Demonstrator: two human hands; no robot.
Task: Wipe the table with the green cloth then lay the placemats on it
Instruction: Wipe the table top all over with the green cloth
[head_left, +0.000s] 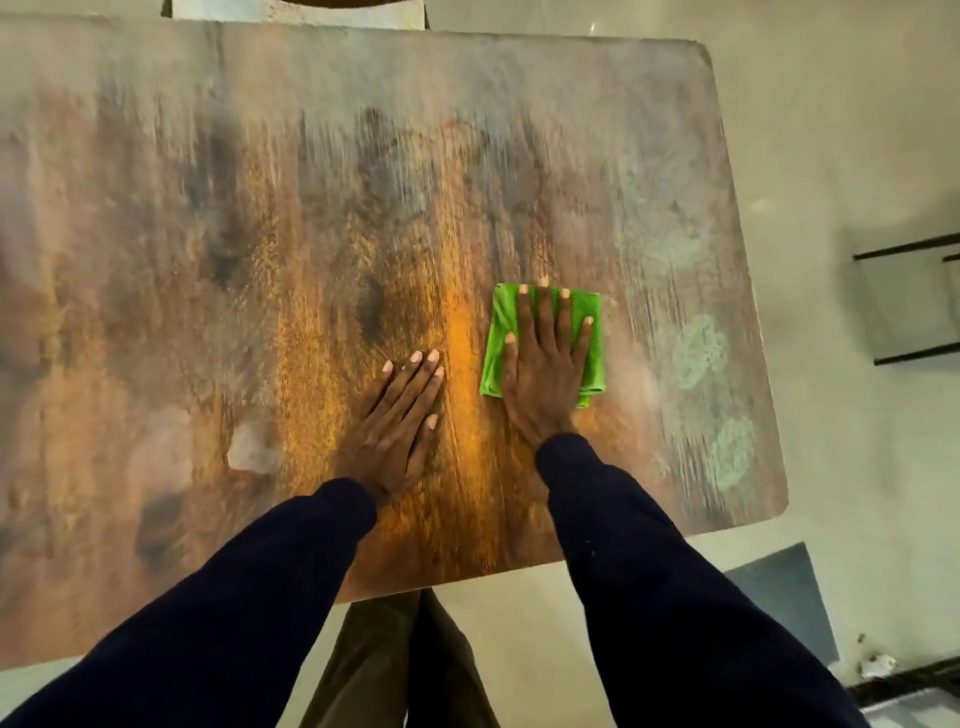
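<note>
Pressing down on the green cloth (593, 358), the right hand (545, 364) lies flat with its five fingers spread and straight, so it grips nothing and only bears on the fabric. The one cloth is folded into a rough rectangle, bright and soft-looking, and it rests on the table (260, 234) to the right of the middle, its edges showing around the palm and fingertips. The left hand (400, 415) sits just beside it on the bare wood, apart from the cloth, also flat and relaxed with the fingers together and pointing up and to the right. The table is a single wide wooden slab with rounded corners. Its grain runs away from the person in amber and grey-brown streaks, much of it smeared by blur. Three pale greenish patches (698, 353) mark the wood near the right edge. Two dark navy sleeves (675, 597) cover both forearms to the wrists. Beyond the table there is a pale glossy floor (857, 130), one dark mat (784, 587) at the lower right and a black-framed glass piece (909, 306) at the right.
</note>
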